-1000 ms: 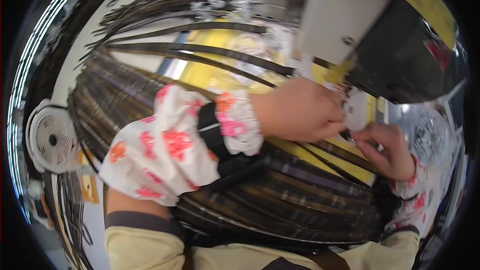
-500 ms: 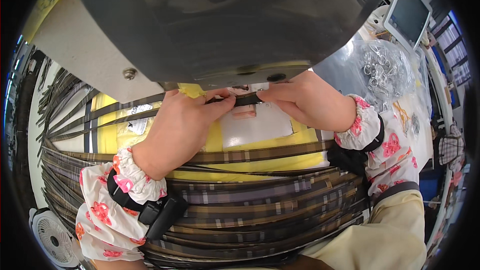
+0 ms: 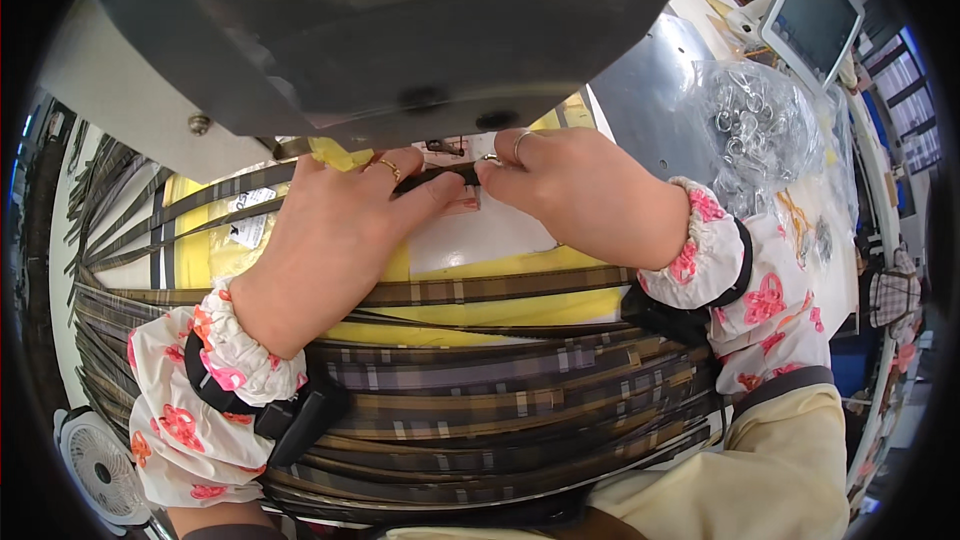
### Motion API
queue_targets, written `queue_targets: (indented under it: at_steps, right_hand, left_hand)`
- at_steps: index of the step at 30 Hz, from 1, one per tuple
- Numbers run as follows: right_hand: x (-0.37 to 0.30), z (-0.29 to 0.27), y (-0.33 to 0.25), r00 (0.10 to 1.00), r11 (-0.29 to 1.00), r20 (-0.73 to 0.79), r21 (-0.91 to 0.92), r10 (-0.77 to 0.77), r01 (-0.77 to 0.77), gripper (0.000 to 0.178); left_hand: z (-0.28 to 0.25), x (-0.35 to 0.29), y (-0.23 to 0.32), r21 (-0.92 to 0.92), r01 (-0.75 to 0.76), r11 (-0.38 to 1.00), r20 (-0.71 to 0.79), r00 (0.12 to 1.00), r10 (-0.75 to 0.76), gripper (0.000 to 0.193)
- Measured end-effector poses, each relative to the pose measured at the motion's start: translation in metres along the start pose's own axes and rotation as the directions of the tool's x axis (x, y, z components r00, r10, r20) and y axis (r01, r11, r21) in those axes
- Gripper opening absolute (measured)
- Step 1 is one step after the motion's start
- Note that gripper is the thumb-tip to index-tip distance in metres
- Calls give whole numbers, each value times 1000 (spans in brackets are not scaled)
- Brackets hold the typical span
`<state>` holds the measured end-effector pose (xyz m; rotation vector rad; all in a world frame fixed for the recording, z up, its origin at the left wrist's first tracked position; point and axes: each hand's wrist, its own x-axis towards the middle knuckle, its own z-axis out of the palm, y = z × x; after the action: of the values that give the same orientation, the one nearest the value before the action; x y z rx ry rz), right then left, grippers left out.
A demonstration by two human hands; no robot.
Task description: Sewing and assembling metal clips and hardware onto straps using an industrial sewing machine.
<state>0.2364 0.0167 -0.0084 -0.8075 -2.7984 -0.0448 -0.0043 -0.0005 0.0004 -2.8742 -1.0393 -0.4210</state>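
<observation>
Below the dark head of a sewing machine (image 3: 400, 30), a narrow dark strap (image 3: 455, 173) spans my two hands. My left hand (image 3: 335, 235) presses it between thumb and fingers, and a scrap of yellow material (image 3: 340, 154) shows at its fingers. On the other side, my right hand (image 3: 590, 195) pinches the strap's right end, where a small shiny metal bit shows by the fingertips. Just beyond the strap is the machine's presser foot (image 3: 445, 148). Longer plaid straps (image 3: 225, 190) run leftward from beside my left hand. The machine head hides what lies farther back.
Many plaid straps (image 3: 460, 405) lie in rows in front of me, their ends hanging left. Yellow tape (image 3: 500, 312) covers part of the worktop. A clear bag of metal clasps (image 3: 745, 125) and a screen (image 3: 815, 20) stand right; a white fan (image 3: 103, 472) is lower left.
The view has shifted, so the machine head sits farther left and the metal plate at right shows more. My right hand has turned slightly, closer to my left, still pinching the strap.
</observation>
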Motion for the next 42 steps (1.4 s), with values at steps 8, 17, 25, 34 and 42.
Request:
queue_targets:
  at_steps: [8, 17, 25, 34, 42]
  right_hand:
    - [2, -2, -4, 999, 999, 10, 30, 42, -42, 16]
    - [4, -3, -6, 998, 999, 40, 31, 41, -43, 44]
    - [5, -1, -9, 999, 999, -4, 26, 48, -48, 14]
    - [3, 2, -1, 996, 991, 7, 103, 91, -91, 22]
    - [0, 3, 5, 996, 977, -27, 202, 82, -75, 26]
  left_hand:
    - [-1, -3, -4, -12, -43, 999, -64, 997, 42, 34]
    - [-2, -9, -3, -93, -61, 994, -81, 995, 53, 26]
    - [-4, -10, -4, -79, -83, 993, -67, 995, 78, 25]
    - [-10, -10, 5, 15, 45, 999, -3, 999, -45, 36]
    - [-6, -10, 11, 58, -4, 998, -9, 1000, 5, 47]
